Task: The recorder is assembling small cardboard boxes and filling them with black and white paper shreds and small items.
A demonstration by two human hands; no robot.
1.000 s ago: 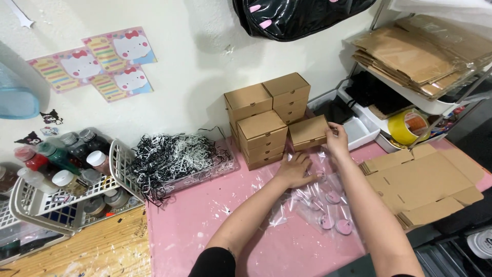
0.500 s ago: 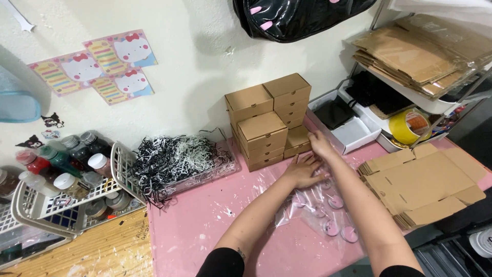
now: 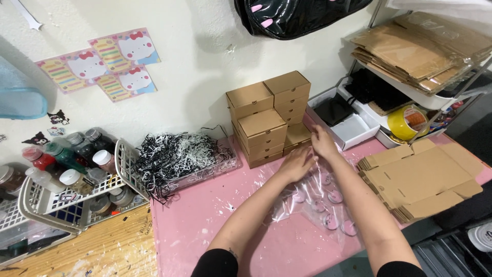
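On our left we see a white wire basket (image 3: 128,172) of paint bottles (image 3: 66,159), and beside it a clear tray of black and white shredded paper (image 3: 177,156). Cartoon cat stickers (image 3: 97,66) mark the wall. To the right lie flat cardboard blanks (image 3: 420,177), a roll of yellow tape (image 3: 407,122), and a white tray (image 3: 353,131) with black pouches (image 3: 334,109).

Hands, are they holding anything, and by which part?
Nothing is clearly gripped. Left hand rests flat on the plastic bags; right hand touches the lowest box, hold unclear.
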